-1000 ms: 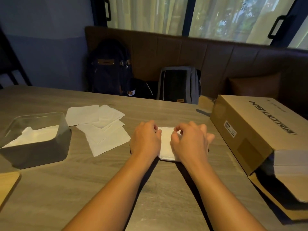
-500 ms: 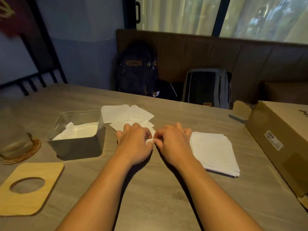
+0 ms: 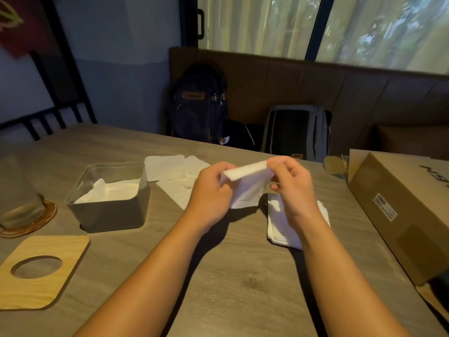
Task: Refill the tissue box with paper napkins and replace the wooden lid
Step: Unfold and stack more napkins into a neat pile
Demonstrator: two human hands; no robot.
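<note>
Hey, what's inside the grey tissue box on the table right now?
White paper napkins lie loosely inside the tissue box, which is open; its wooden lid lies on the table in front. The grey walls and top sheets hide how deep the pile goes.

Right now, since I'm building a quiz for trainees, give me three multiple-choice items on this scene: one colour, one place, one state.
1. The tissue box wall is: A red; B grey; C yellow.
2. The wooden lid lies: A on the tissue box; B in a hand; C flat on the table, nearer the person than the box.
3. The napkin above the table is: A held by both hands; B held by one hand; C tucked in the box.
Answers: 1 B, the wall looks grey. 2 C, the lid lies apart and the box is open. 3 A, the left hand and right hand both grip it.
</note>
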